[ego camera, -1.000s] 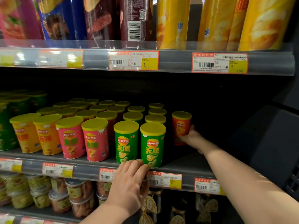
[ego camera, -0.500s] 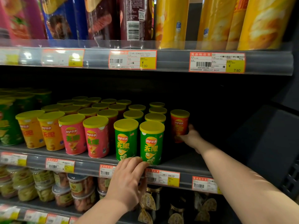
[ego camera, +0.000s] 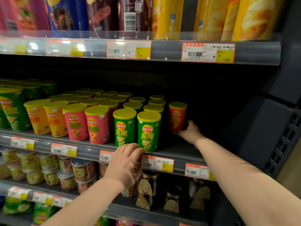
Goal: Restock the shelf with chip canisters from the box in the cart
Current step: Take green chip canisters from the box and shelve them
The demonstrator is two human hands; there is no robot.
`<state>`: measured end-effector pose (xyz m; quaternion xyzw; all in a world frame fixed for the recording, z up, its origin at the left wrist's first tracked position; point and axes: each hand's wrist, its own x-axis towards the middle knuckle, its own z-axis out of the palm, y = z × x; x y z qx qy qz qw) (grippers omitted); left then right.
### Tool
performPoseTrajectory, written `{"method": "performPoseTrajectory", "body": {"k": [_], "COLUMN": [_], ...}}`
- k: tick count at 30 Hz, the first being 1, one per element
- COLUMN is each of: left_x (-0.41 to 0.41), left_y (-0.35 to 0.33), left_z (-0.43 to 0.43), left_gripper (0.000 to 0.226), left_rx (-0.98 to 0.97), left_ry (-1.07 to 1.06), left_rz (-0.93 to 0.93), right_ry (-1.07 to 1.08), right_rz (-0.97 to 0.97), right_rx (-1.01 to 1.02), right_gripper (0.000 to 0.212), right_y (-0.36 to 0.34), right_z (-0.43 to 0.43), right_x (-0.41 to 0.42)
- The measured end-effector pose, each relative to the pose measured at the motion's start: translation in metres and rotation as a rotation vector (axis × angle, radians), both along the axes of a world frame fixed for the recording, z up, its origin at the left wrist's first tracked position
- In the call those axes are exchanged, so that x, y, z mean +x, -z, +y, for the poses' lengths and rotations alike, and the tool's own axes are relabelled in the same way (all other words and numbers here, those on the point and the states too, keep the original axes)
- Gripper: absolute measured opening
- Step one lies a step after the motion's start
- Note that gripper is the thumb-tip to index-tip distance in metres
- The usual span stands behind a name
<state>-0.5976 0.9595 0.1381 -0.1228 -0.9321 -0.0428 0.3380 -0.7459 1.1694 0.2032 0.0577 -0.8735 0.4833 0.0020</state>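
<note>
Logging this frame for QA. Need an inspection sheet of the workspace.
Surface: shelf with rows of upright canisters; bare space at its right end.
Job's things: red canister upright, right of the green rows, set back from the edge.
Clutter: nothing seen.
Grippers: right hand grips the red canister low down; left hand rests its fingers on the shelf edge by the front green canister.
Cables: nothing seen.
Surroundings: tall canisters above; tubs and jars below; price tags on rails.

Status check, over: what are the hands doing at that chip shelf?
Right hand grips red canister, upright beside green canisters. Left hand rests on shelf edge. Nothing visibly in the way.
</note>
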Motion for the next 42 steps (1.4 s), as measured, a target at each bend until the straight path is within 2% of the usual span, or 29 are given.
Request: {"method": "performPoseTrajectory", "body": {"k": [3,7,10,13,15,21,27,31,42], "left_x": [0.006,0.015,0.029,0.047,0.06,0.116,0.185,0.239,0.381], "left_y": [-0.004,-0.008,-0.014,-0.013,-0.01,0.0,0.018,0.031,0.066], "left_z": [0.004,0.01,0.011,0.003,-0.007,-0.055,-0.116,-0.158,-0.252], "left_gripper": [0.067,0.077,0.077,0.072,0.07,0.059,0.06,0.059,0.06], "left_rx": [-0.041,-0.128,-0.156,-0.118,-0.127,-0.157,-0.096,-0.056,0.065], "left_ry": [-0.046,-0.139,-0.169,-0.139,-0.188,-0.247,-0.345,-0.417,-0.696], "left_rz": [-0.064,-0.15,-0.221,-0.343,-0.442,-0.523,-0.605,-0.645,-0.73], "right_ry": [0.019,-0.003,-0.04,-0.05,-0.104,-0.293,-0.451,-0.556,-0.873], "right_rz": [0.033,0.138,0.332,0.469,0.49,0.46,0.464,0.446,0.457], "right_rx": [0.156,0.485,0.683,0.781,0.804,0.803,0.905,0.896,0.887], "right_gripper": [0.067,0.052,0.045,0.042,0.039,0.038,0.04,0.046,0.041], "right_y": [-0.001,-0.008,-0.009,-0.012,-0.011,0.008,0.037,0.053,0.094], "right_z": [0.001,0.005,0.006,-0.005,-0.018,-0.072,-0.147,-0.202,-0.331], "right_x": [0.012,0.041,0.074,0.111,0.134,0.19,0.241,0.28,0.386]}}
